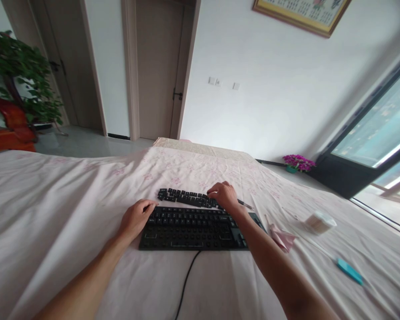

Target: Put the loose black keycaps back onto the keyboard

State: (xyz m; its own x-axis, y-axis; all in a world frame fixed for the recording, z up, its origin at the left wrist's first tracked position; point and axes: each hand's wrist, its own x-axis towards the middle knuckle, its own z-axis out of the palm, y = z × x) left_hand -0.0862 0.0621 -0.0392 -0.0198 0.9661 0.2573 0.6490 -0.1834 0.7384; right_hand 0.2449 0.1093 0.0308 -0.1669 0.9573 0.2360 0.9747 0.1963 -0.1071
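Observation:
A black keyboard (190,229) lies flat on a pale flowered cloth. Keycaps fill its upper rows, while its lower rows show bare key positions. Loose black keycaps (186,198) lie in a cluster just beyond its far edge. My left hand (138,218) is at the keyboard's upper left corner, its fingers closed against the edge. Over the right end of the loose keycaps is my right hand (223,195), its thumb and fingers drawn together; what lies between the fingertips is hidden. A thin tool with a dark handle (245,204) pokes out beside that hand.
Right of the keyboard lie a folded pink cloth (282,238), a whitish round container (321,222) and a flat teal object (350,271). A black cable (188,278) runs from the keyboard towards me. Potted purple flowers (298,163) stand beyond the flowered cloth (96,186).

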